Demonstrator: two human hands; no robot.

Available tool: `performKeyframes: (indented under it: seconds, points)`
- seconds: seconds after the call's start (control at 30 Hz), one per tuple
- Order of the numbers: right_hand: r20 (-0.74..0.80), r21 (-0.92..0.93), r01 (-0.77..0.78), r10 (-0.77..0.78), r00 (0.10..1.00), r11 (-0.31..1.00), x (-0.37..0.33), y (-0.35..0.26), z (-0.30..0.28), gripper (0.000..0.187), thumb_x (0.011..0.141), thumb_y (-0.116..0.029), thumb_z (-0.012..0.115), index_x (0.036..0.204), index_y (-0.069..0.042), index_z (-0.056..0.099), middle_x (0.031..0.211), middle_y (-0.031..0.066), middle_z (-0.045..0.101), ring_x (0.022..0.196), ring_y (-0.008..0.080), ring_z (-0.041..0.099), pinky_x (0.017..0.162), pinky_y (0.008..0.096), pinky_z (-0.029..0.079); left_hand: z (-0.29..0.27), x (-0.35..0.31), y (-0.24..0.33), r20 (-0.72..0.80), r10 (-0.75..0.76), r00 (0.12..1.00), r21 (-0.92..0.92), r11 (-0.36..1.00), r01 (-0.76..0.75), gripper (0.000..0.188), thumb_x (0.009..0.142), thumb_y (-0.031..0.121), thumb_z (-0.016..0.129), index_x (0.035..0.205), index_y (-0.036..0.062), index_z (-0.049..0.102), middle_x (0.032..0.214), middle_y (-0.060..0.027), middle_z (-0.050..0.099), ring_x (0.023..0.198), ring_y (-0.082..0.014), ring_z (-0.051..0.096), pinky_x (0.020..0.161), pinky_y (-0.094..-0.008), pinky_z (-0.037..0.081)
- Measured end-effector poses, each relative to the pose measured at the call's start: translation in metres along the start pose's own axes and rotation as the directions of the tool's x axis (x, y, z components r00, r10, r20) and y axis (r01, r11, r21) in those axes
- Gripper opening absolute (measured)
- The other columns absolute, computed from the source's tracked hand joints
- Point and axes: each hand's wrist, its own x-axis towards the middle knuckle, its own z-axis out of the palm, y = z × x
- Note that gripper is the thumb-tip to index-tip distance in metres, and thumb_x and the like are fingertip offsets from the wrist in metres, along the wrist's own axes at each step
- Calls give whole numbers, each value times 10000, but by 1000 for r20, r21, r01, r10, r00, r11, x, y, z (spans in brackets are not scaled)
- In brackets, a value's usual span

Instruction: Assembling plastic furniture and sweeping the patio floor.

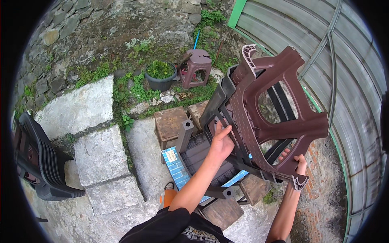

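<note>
In the middle right I hold up a tilted brown plastic chair (279, 77) with curved, cut-out sides and a woven pattern. It is nested against black plastic seating (216, 95), whose exact form is partly hidden. My left hand (222, 143) is closed around the near left edge of the black part, thumb up. My right hand (300, 164) grips the brown chair low on its right side, near a leg end, with some fingers behind it. Below them, an upturned dark plastic table (198, 152) with square legs lies on a blue-tiled table (174, 164).
Wooden stools (172, 121) stand around the tiled table. To the left are stacked black chairs (42, 162) and concrete slabs (97, 152). Farther off are a potted plant (160, 77), a brown plastic stool (196, 67) and a stone wall (113, 20). A corrugated metal fence (352, 101) rises at right.
</note>
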Motion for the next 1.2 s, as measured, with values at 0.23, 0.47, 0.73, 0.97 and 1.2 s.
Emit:
performKeyframes:
  seconds: [0.23,0.47,0.73,0.97,1.2]
  points:
    - [112,22,62,-64,992,998,37,-3,76,449,736,-133,453,1129,82,477,1055,239,584,918,346,608,801,489,551,17,55,64,42,67,997,-16,998,-67,431,883,87,632,1263,215,474,1189,-7,581,1120,-218,560,979,-443,439]
    - [150,73,-68,57,987,995,110,47,181,472,736,-157,459,1124,110,490,1063,236,577,916,345,597,834,483,536,-9,137,161,-2,157,988,41,987,-157,449,881,33,618,1266,215,475,1172,-14,586,1090,-195,579,893,-409,484]
    - [141,26,-269,263,954,963,182,155,278,450,720,-149,466,1071,132,490,970,235,569,869,368,581,855,485,517,-106,186,266,-193,234,953,153,966,-206,456,873,92,646,1291,197,497,1114,-9,590,1046,-201,568,913,-426,463]
    - [5,-65,-351,352,936,934,213,272,310,333,709,-88,453,964,119,505,876,237,570,767,379,586,763,508,543,-216,186,326,-379,217,899,202,968,-149,403,880,95,645,1258,156,519,1104,-15,604,1027,-209,583,906,-439,479]
    - [182,-236,-412,456,871,880,200,316,328,168,916,-122,494,1039,-9,476,1009,68,562,934,227,620,886,439,500,-295,167,370,-558,182,810,285,958,-18,464,901,287,595,1338,172,487,884,-49,598,760,-194,575,645,-382,496]
